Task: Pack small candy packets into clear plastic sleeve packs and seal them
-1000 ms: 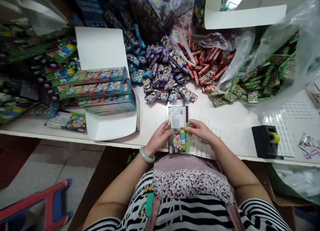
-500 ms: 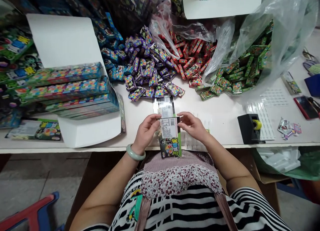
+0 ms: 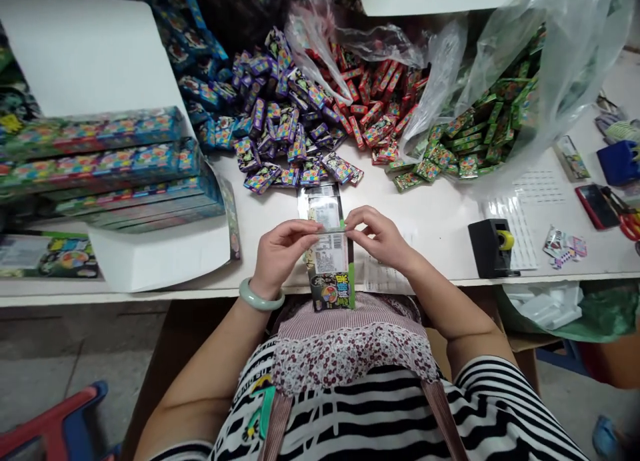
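Both hands meet at the table's front edge over a black-and-green printed carton (image 3: 333, 289) with a white barcode label. My left hand (image 3: 285, 248), a pale green bangle on its wrist, is closed, its thumb and fingers pinching the left end of the carton's upper edge. At the right end of that edge, my right hand (image 3: 380, 240) pinches in the same way. A thin, nearly edge-on line runs between the fingertips. Behind it, another printed piece (image 3: 325, 211) with a white label lies on the table, partly covered.
Purple packets (image 3: 285, 128), red packets (image 3: 377, 114) and green packets (image 3: 465, 144) are heaped at the back, partly under clear plastic bags. An open white box (image 3: 150, 261) with stacked colourful boxes (image 3: 115, 158) stands left. A tape dispenser (image 3: 493, 248) and a phone (image 3: 597, 206) lie right.
The view has shifted, so most things sit further left. My fingers have moved closer together along the carton's upper edge, which now shows as a thin line.
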